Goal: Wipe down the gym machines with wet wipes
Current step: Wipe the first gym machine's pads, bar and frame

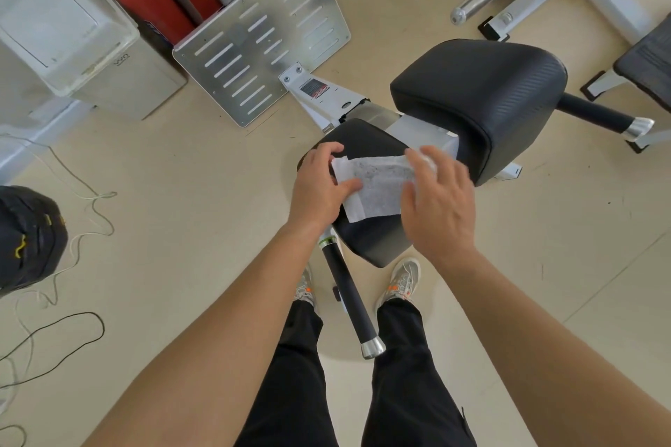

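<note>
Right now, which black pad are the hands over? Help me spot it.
Find the slotted metal footplate beside the red extinguishers. Its beam leads to a big black pad. Yours is the smaller, nearer pad, the only one with a white wipe over it.

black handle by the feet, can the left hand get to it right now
Probably yes: the black handle lies uncovered just below the left hand, though it pinches the wet wipe.
</note>
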{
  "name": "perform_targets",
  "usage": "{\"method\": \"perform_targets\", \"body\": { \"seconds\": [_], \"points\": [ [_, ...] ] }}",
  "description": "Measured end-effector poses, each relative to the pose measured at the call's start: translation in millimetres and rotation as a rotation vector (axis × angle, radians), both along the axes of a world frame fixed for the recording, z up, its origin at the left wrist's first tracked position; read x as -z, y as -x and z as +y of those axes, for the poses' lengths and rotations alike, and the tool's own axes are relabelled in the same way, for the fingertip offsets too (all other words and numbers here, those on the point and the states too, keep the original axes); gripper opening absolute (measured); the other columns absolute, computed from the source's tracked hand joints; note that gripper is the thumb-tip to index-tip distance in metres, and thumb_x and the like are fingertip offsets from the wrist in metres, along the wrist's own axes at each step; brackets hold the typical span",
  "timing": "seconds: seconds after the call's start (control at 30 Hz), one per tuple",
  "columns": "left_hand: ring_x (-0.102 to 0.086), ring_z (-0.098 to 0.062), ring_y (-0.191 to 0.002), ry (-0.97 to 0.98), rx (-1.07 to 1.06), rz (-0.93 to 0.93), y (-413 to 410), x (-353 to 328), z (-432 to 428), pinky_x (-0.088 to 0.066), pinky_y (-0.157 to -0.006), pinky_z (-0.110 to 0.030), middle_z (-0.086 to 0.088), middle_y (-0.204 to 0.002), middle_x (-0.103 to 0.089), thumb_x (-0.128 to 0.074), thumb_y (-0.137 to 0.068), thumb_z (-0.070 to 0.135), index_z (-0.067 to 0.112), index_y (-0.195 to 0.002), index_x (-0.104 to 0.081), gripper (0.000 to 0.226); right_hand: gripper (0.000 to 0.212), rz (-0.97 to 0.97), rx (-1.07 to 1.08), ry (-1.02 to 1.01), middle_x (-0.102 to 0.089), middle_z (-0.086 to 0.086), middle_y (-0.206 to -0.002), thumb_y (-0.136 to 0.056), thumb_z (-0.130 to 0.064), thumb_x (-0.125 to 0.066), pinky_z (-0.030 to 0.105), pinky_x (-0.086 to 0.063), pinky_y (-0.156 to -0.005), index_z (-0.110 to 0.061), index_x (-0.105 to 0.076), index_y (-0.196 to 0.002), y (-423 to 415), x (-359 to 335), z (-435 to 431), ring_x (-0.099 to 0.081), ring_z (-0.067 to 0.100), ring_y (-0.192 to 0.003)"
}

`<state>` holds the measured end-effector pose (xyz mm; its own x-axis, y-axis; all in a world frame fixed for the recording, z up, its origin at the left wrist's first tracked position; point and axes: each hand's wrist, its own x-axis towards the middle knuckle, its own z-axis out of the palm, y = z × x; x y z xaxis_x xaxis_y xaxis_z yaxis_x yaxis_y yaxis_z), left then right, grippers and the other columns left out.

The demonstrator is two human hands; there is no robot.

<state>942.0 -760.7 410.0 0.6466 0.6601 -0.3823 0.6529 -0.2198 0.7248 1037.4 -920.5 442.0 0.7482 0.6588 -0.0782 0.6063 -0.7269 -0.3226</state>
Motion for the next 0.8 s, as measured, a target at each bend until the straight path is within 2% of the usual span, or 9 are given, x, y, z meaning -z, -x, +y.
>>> {"method": "perform_targets", "body": {
  "seconds": [0.07,0.13,0.17,0.2,0.27,0.37,0.53,0.6,0.8],
  "points": [
    [-0.055,-0.019,-0.109,-0.184,0.029,0.026,7,2,-1,-0.051,-0.088,-0.033,0.002,-0.123,-0.052,-0.081,-0.082,0.026,0.022,-0.128,-0.055,0.053,0.051,0.028,-0.254,0.16,-0.033,0.005,-0.16,-0.104,-0.034,-0.038,0.042,-0.028,-0.119,-0.018,-0.037,-0.152,5,8,-1,-0.03,0.027,-0.146],
    [-0.055,-0.022,-0.113,-0.436,0.111,0.001,14,2,-5,-0.052,-0.091,-0.037,-0.005,-0.128,-0.055,-0.068,-0.091,0.019,0.016,-0.127,-0.06,0.038,0.059,0.047,-0.38,0.273,-0.019,0.007,-0.166,-0.106,-0.042,-0.024,0.043,-0.014,-0.126,-0.015,-0.026,-0.158,7,16,-5,-0.013,0.025,-0.154],
    [-0.055,-0.023,-0.118,-0.476,0.165,-0.033,16,1,-10,-0.051,-0.096,-0.039,-0.007,-0.132,-0.057,-0.058,-0.096,0.018,0.012,-0.129,-0.06,0.034,0.062,0.046,-0.408,0.302,-0.015,0.007,-0.167,-0.105,-0.045,-0.02,0.044,-0.01,-0.126,-0.014,-0.023,-0.159,8,19,-7,-0.007,0.025,-0.155],
    [-0.053,-0.024,-0.126,-0.431,0.229,-0.049,17,-1,-17,-0.048,-0.104,-0.039,-0.009,-0.138,-0.055,-0.048,-0.101,0.02,0.01,-0.135,-0.056,0.037,0.063,0.042,-0.425,0.317,-0.012,0.008,-0.168,-0.105,-0.046,-0.018,0.045,-0.009,-0.126,-0.012,-0.021,-0.159,8,20,-11,-0.004,0.024,-0.156],
    [-0.035,-0.021,-0.146,-0.246,0.379,0.026,19,-1,-36,-0.031,-0.119,-0.037,-0.008,-0.157,-0.039,-0.034,-0.107,0.03,0.011,-0.152,-0.037,0.049,0.064,0.032,-0.448,0.327,-0.009,0.008,-0.168,-0.106,-0.047,-0.015,0.045,-0.009,-0.126,-0.012,-0.017,-0.16,9,22,-19,0.0,0.023,-0.156],
    [-0.008,-0.015,-0.155,-0.2,0.521,0.161,30,13,-41,-0.012,-0.124,-0.039,-0.001,-0.168,-0.012,-0.02,-0.109,0.039,0.016,-0.16,-0.011,0.058,0.064,0.022,-0.5,0.358,-0.007,0.007,-0.168,-0.107,-0.047,-0.018,0.043,-0.007,-0.127,-0.011,-0.014,-0.16,3,22,-25,0.0,0.022,-0.155],
    [0.0,-0.005,-0.153,-0.016,0.596,0.23,15,32,16,-0.003,-0.125,-0.039,0.006,-0.169,-0.002,-0.019,-0.11,0.037,0.02,-0.16,-0.005,0.055,0.065,0.007,-0.593,0.475,-0.019,0.004,-0.167,-0.104,-0.048,-0.012,0.042,-0.004,-0.125,-0.015,-0.024,-0.159,-34,27,27,-0.013,0.022,-0.155],
    [0.004,-0.005,-0.153,-0.007,0.632,0.262,14,33,24,-0.001,-0.125,-0.037,0.006,-0.168,0.004,-0.019,-0.11,0.036,0.02,-0.16,0.0,0.055,0.068,-0.004,-0.614,0.521,-0.023,0.005,-0.166,-0.103,-0.049,-0.008,0.043,-0.006,-0.124,-0.015,-0.027,-0.158,-38,25,39,-0.019,0.024,-0.153],
    [0.01,-0.002,-0.152,-0.017,0.611,0.157,70,7,-17,0.003,-0.122,-0.028,0.013,-0.167,0.011,-0.004,-0.102,0.05,0.028,-0.16,0.005,0.062,0.069,0.047,-0.642,0.521,-0.006,0.004,-0.168,-0.104,-0.055,-0.013,0.042,-0.002,-0.124,-0.015,-0.012,-0.161,-2,1,-4,-0.002,0.023,-0.155]
  ]
}}
